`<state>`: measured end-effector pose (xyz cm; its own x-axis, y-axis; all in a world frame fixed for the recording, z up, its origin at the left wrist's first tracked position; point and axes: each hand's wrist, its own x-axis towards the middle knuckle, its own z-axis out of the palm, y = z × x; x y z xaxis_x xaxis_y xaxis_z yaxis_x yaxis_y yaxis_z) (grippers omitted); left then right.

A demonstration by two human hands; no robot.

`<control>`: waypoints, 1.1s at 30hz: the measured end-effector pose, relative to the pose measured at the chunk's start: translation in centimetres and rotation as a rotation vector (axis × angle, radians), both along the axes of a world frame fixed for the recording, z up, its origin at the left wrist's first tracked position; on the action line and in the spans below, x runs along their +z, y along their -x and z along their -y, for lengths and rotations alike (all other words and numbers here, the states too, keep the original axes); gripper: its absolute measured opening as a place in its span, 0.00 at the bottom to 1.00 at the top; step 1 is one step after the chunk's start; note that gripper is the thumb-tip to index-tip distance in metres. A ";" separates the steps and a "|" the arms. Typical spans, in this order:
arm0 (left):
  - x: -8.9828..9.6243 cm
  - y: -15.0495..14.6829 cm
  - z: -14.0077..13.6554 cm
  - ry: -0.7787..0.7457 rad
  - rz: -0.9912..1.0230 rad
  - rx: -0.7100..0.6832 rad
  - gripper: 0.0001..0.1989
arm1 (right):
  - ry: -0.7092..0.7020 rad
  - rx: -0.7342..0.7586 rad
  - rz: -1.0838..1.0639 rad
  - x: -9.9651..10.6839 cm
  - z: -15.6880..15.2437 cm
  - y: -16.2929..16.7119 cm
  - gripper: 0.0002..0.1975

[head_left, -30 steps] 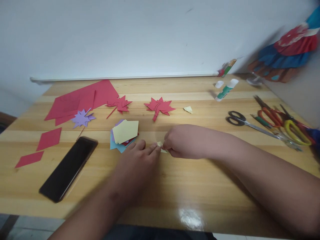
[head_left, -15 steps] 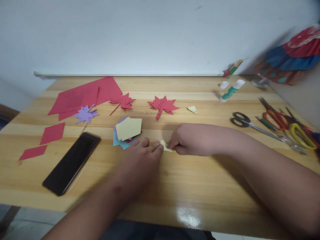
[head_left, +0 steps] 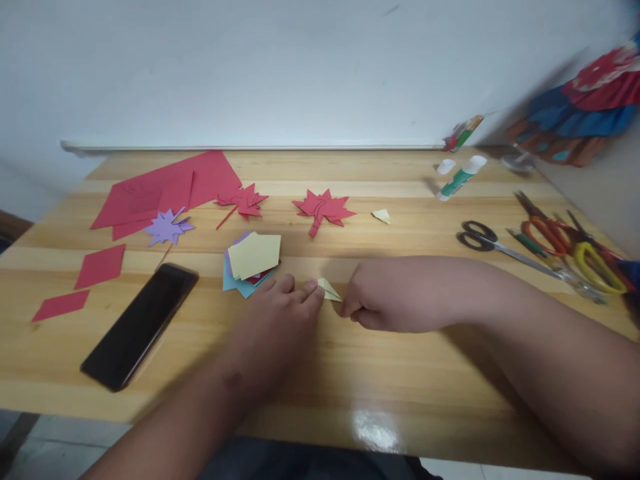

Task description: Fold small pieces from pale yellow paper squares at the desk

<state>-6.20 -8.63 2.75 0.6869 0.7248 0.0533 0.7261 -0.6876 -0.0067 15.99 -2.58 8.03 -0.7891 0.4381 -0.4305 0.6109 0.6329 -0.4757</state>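
Observation:
A small folded piece of pale yellow paper (head_left: pixel 328 291) lies on the wooden table between my hands. My left hand (head_left: pixel 285 313) presses its left end to the tabletop with the fingertips. My right hand (head_left: pixel 380 293) is closed, its curled fingers at the pointed right end of the piece; their exact contact is partly hidden. Just beyond my left hand is a stack of cut paper (head_left: pixel 256 256), yellow on top with purple, red and blue beneath. Another small folded yellow piece (head_left: pixel 381 216) lies farther back. A red paper leaf (head_left: pixel 325 207) sits left of it.
A black phone (head_left: pixel 140 327) lies at left, near red paper diamonds (head_left: pixel 100 265), a purple paper leaf (head_left: pixel 169 227), another red leaf (head_left: pixel 245 200) and red sheets (head_left: pixel 215 175). At right are black-handled scissors (head_left: pixel 479 237), a glue stick (head_left: pixel 461 179), its cap (head_left: pixel 445 167) and several tools.
My right hand has shifted slightly down and toward me, along the yellow piece to its right tip, showing more of the fold. My left hand stays in place. The view has shifted slightly.

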 end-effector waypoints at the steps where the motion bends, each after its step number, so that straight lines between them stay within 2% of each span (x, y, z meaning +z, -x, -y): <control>1: 0.0 0.0 0.0 0.004 -0.005 0.000 0.18 | 0.003 -0.006 0.000 0.2 0.0 0.0 0.11; 4: 0.1 -0.1 -0.1 0.011 -0.016 -0.004 0.17 | -0.037 -0.108 -0.006 0.4 -0.6 0.0 0.11; 6: 0.0 -0.2 -0.1 0.009 -0.019 -0.007 0.15 | -0.078 -0.197 -0.031 0.1 -1.2 0.0 0.08; 8: -0.1 -0.3 -0.1 0.009 -0.020 -0.014 0.14 | -0.070 -0.227 -0.029 -0.7 -1.8 0.0 0.07; 15: -0.4 -0.4 -0.2 0.054 -0.032 -0.023 0.12 | -0.062 -0.248 -0.079 -2.8 -2.3 0.6 0.04; 21: -0.4 -0.5 -0.2 0.093 -0.029 -0.034 0.11 | -0.144 -0.233 -0.026 -2.8 -1.9 1.3 0.03; 28: -1.4 -0.4 -0.4 0.065 0.028 -0.005 0.10 | -0.217 -0.214 0.040 -3.0 -1.3 2.1 0.02; 31: -1.5 -0.3 -0.4 0.035 0.075 0.009 0.12 | -0.214 -0.215 0.052 -3.0 -1.4 2.0 0.03; 33: -1.4 -0.3 -0.4 0.034 0.079 -0.010 0.12 | -0.165 -0.211 0.003 -2.9 -1.7 1.8 0.03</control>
<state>-5.90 -8.25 1.33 0.6890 0.7200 0.0825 0.7163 -0.6939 0.0738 14.22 -0.90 5.11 -0.6712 0.6577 -0.3418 0.7392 0.5599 -0.3742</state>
